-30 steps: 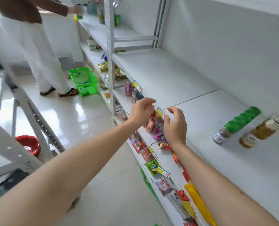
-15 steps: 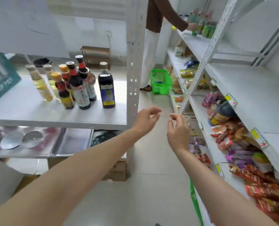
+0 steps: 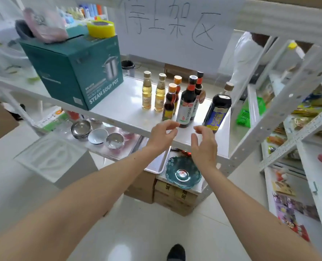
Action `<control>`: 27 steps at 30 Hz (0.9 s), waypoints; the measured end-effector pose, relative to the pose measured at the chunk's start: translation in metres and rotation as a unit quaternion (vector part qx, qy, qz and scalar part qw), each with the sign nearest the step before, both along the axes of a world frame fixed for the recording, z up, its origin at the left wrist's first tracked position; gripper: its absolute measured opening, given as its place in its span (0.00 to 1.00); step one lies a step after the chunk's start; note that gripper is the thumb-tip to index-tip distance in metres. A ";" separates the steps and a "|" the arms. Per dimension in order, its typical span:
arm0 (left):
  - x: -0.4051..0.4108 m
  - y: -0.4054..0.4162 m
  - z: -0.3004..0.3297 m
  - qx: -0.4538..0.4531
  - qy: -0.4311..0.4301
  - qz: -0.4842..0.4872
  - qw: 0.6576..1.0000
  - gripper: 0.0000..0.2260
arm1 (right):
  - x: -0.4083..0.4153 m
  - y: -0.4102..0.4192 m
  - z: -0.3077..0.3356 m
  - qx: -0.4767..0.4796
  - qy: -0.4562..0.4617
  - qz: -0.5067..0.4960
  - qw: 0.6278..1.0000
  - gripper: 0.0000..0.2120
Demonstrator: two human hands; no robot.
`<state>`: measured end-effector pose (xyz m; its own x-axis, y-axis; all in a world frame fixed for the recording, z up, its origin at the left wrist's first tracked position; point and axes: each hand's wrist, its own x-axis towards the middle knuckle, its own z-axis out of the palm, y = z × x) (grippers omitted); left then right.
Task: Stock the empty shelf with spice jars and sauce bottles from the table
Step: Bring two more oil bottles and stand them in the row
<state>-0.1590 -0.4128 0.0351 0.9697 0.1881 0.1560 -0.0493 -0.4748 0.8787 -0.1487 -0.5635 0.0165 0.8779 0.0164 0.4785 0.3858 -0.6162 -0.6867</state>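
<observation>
— What's on the white table (image 3: 118, 108)?
— Teal box (image 3: 77, 72) at left. Seven bottles at right: two pale (image 3: 146, 90), two orange-capped (image 3: 169, 102), three dark (image 3: 187, 102). All upright.

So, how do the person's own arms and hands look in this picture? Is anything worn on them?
Both arms are bare from as far up as the picture shows down to the wrists: no sleeves appear. The left hand and the right hand wear no gloves. No watch, bracelet or ring is visible, and no markings show on the forearms.
</observation>
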 end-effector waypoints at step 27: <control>0.193 0.199 0.005 0.005 0.022 0.025 0.999 0.27 | 0.251 0.185 0.084 -0.264 0.132 0.083 0.952 0.28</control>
